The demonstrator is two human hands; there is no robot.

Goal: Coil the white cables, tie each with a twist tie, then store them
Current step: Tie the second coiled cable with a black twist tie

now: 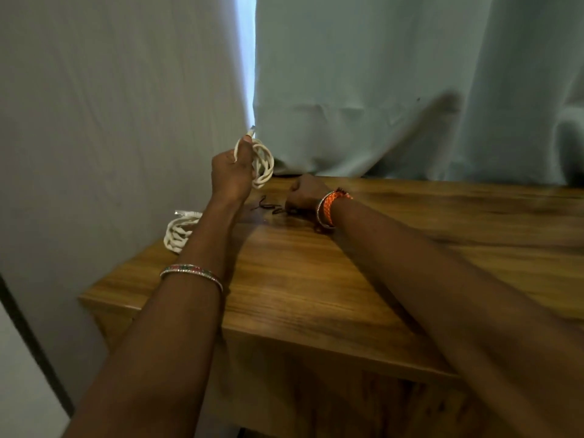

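Observation:
My left hand (230, 174) grips a coiled white cable (264, 163) and holds it up above the far left part of the wooden table (316, 279); a plug end sticks up past my thumb. My right hand (307, 192) is down on the table with fingers curled at several dark twist ties (268, 206); whether it pinches one is hidden. A second coiled white cable (180, 230) lies at the table's far left corner, partly behind my left forearm.
Pale curtains (379, 90) hang right behind the table, with a bright gap between them. The table's left and near edges drop off close to my arms. Bare wood stretches to the right.

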